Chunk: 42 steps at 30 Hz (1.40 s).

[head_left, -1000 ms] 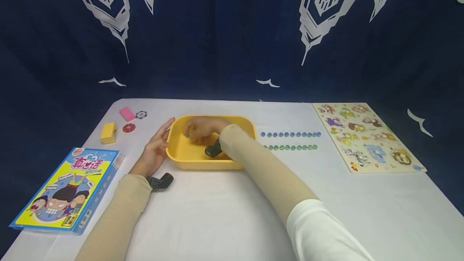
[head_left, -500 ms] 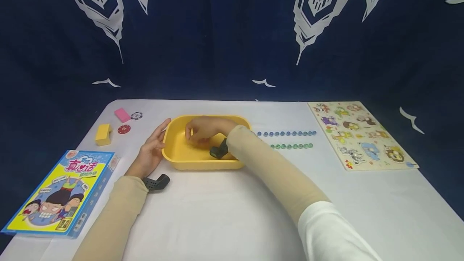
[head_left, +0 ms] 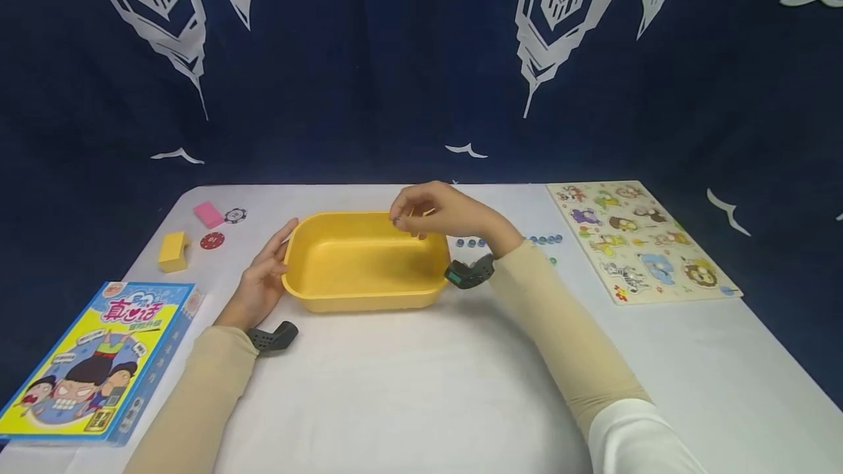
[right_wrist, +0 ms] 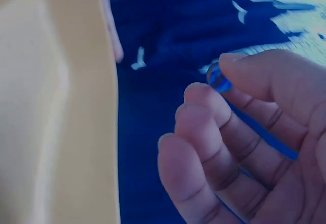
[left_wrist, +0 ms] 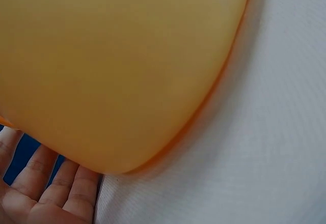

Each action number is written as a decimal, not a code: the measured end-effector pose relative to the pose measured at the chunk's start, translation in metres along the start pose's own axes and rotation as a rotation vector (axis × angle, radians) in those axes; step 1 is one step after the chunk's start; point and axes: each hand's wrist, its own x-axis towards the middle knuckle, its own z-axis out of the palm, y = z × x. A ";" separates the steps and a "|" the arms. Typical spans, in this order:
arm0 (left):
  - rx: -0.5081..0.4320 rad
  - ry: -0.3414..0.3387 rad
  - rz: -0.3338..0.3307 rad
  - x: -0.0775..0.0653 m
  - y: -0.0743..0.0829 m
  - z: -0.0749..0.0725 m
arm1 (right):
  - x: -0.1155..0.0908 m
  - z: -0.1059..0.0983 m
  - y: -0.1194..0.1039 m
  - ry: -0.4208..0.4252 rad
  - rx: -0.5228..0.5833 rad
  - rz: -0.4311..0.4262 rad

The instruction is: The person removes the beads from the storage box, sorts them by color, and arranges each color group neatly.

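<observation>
My right hand (head_left: 448, 211) is raised over the far right rim of a yellow plastic tray (head_left: 369, 303). Between thumb and index finger it pinches a clear glass marble (right_wrist: 219, 79) with blue inside, plainest in the right wrist view. My left hand (head_left: 259, 284) rests against the tray's left side, its fingers fairly straight along the outer wall; the left wrist view shows those fingers (left_wrist: 35, 175) by the tray's edge. To the right of the tray lies a row of blue marbles (head_left: 470, 243), partly hidden by my right wrist. One green marble (head_left: 552, 260) shows beside the sleeve.
An animal puzzle board (head_left: 648, 240) lies at the back right. On the left are a boxed game (head_left: 99, 364), a yellow block (head_left: 173, 251), a pink block (head_left: 208, 214), a red chip (head_left: 212, 241) and a black-and-white chip (head_left: 235, 216).
My right hand has risen out of the tray and moved right with the marble. The left hand stays at the tray's left side. The head view has turned slightly right.
</observation>
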 end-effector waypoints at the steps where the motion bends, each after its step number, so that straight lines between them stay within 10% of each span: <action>1: 0.002 -0.002 0.001 0.000 0.000 0.000 | -0.008 -0.005 0.002 0.035 0.000 -0.003; 11: 0.002 -0.005 0.008 -0.002 0.001 0.002 | -0.090 -0.052 0.035 0.360 -0.008 0.038; 24: -0.003 -0.011 0.017 -0.003 0.000 0.002 | -0.173 -0.091 0.096 0.653 0.011 0.348; 42: 0.031 -0.017 0.002 -0.004 0.002 0.003 | -0.207 -0.097 0.143 0.563 -0.244 0.710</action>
